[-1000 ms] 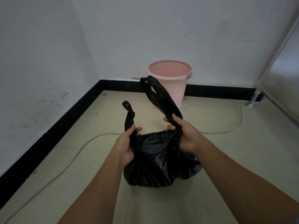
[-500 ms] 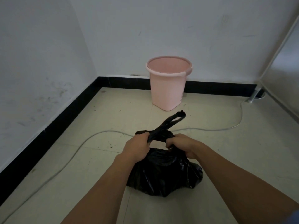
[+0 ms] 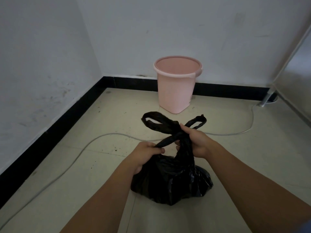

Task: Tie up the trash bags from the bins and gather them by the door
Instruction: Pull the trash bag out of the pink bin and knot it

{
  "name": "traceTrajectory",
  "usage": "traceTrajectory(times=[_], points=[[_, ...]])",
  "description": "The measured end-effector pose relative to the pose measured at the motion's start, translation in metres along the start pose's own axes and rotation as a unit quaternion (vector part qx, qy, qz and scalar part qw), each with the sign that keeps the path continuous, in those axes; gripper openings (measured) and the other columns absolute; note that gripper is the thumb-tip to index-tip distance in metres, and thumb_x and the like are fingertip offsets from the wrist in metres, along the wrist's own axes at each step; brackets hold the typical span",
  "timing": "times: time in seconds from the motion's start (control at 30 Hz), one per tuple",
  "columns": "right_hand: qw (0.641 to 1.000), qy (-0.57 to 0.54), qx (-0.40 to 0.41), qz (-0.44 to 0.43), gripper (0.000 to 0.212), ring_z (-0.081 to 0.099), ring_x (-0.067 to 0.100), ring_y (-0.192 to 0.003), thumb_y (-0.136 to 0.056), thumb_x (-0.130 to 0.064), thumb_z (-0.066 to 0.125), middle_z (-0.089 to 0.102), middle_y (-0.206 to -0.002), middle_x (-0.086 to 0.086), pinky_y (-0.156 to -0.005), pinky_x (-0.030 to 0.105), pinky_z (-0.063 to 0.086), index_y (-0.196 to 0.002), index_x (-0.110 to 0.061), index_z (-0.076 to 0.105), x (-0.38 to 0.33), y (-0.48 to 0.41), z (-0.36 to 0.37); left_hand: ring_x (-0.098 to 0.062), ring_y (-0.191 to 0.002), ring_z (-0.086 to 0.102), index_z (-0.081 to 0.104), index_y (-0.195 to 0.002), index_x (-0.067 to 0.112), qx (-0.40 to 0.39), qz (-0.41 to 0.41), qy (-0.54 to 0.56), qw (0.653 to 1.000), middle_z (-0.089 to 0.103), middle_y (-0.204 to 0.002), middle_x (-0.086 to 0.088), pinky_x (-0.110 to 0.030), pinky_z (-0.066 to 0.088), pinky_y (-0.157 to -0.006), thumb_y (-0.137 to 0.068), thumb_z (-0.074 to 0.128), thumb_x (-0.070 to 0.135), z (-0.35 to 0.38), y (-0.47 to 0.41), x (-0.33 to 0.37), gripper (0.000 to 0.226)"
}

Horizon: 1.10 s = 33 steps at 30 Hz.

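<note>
Tiled floor [image 3: 235, 165]: glossy black trash bag [image 3: 171, 182], handles [image 3: 168, 130] crossed.

Bare room corner, probably home utility space: scuffed white walls [image 3: 42, 64] are meeting black skirting strip [image 3: 67, 120], pink plastic bin [image 3: 175, 93] is standing on pale tiled floor [image 3: 101, 174], thin grey cable [image 3: 107, 134] is trailing across.

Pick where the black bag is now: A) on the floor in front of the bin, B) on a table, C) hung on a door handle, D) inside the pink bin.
A: the bag rests on the floor, nearer the camera than the bin, while the left hand and right hand grip its handles.
</note>
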State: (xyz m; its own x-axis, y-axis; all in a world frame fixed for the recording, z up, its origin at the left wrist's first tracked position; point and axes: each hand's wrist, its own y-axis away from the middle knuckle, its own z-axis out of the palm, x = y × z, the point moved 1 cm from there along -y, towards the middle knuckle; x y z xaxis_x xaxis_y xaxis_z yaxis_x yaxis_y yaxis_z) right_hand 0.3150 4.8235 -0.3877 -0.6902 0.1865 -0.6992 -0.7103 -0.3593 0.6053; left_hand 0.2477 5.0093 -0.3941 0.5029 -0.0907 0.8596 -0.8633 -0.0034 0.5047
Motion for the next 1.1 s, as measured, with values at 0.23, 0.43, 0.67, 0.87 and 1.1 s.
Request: traceTrajectory(times=[0.23, 0.43, 0.67, 0.87, 1.1], points=[[0.965, 0.244, -0.093, 0.011, 0.025, 0.067, 0.02, -0.068, -0.093, -0.028, 0.064, 0.07, -0.083, 0.011, -0.068, 0.029, 0.054, -0.093, -0.005, 0.071, -0.012, 0.016, 0.006, -0.029, -0.067, 0.065, 0.065, -0.097, -0.007, 0.017, -0.047, 0.293, 0.955, 0.064, -0.089, -0.02, -0.028, 0.056, -0.059, -0.089, 0.046, 0.002, -0.017, -0.005, 0.002, 0.023], [0.894, 0.41, 0.037, -0.177, 0.017, 0.062, 0.017, -0.053, -0.074, 0.002, 0.079, 0.063, -0.062, 0.007, -0.063, 0.033, 0.056, -0.069, -0.009, 0.066, -0.003, 0.008, 0.007, -0.03, -0.091, 0.067, 0.07, -0.107, 0.002, -0.088, -0.09, 0.172, 0.977, 0.071, -0.1, -0.017, -0.037, 0.053, -0.086, -0.086, 0.059, 0.026, -0.01, 0.006, 0.01, 0.034], [0.759, 0.491, 0.243, -0.353, 0.033, 0.061, 0.027, -0.07, -0.076, 0.002, 0.058, 0.06, -0.075, 0.005, -0.059, 0.037, 0.049, -0.069, -0.026, 0.043, 0.015, -0.004, 0.01, -0.025, -0.07, 0.065, 0.063, -0.089, 0.006, 0.036, 0.006, -0.107, 0.994, 0.067, -0.079, -0.014, -0.034, 0.055, -0.07, -0.067, 0.08, 0.013, 0.003, -0.005, 0.011, 0.028], [0.829, 0.395, 0.15, -0.367, 0.031, 0.052, 0.016, -0.068, -0.073, -0.005, 0.077, 0.056, -0.069, -0.004, -0.066, 0.032, 0.043, -0.065, -0.021, 0.052, 0.02, -0.008, 0.009, -0.025, -0.075, 0.063, 0.059, -0.089, 0.02, 0.247, 0.076, -0.285, 0.923, 0.065, -0.08, -0.004, -0.032, 0.05, -0.063, -0.084, 0.054, 0.014, -0.004, -0.012, 0.005, 0.009], [0.857, 0.356, 0.132, -0.349, 0.026, 0.054, 0.008, -0.066, -0.074, -0.012, 0.079, 0.058, -0.068, -0.01, -0.065, 0.023, 0.043, -0.068, -0.022, 0.056, 0.027, -0.009, 0.013, -0.027, -0.07, 0.062, 0.068, -0.082, 0.007, 0.228, 0.035, 0.07, 0.97, 0.068, -0.082, -0.016, -0.03, 0.053, -0.063, -0.081, 0.051, -0.006, -0.01, -0.01, 0.014, 0.022]])
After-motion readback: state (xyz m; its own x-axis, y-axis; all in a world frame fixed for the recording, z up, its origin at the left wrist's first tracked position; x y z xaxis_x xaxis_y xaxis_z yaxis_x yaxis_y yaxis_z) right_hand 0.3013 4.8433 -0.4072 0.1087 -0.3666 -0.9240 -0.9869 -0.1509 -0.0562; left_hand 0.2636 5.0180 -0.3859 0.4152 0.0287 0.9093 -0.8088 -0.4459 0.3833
